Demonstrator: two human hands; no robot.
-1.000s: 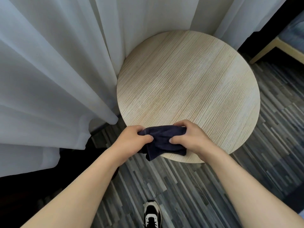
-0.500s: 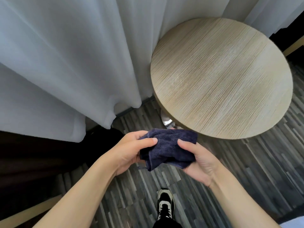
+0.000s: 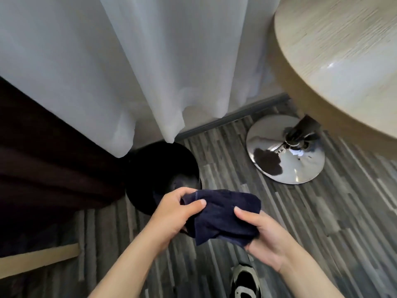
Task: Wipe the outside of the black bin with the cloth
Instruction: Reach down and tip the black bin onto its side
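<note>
A dark navy cloth point(image 3: 223, 216) is bunched between both hands, low in the middle of the view. My left hand point(image 3: 171, 214) pinches its left end, and my right hand point(image 3: 264, 237) cups its right side from below with the thumb on top. The round black bin point(image 3: 159, 171) stands on the floor just beyond my left hand, under the hem of the white curtain. Its near rim is partly hidden by my left hand and the cloth. The cloth is held above the floor, apart from the bin's side.
White curtains point(image 3: 137, 61) hang behind the bin, with a dark brown curtain point(image 3: 43, 151) to its left. A round wooden table point(image 3: 348, 61) on a chrome pedestal base point(image 3: 285, 151) stands at the right. My shoe point(image 3: 245, 280) is on the striped grey floor below.
The view has swung down and left, away from the tabletop, and the bin has come into sight. Both hands have carried the cloth off the table toward the floor.
</note>
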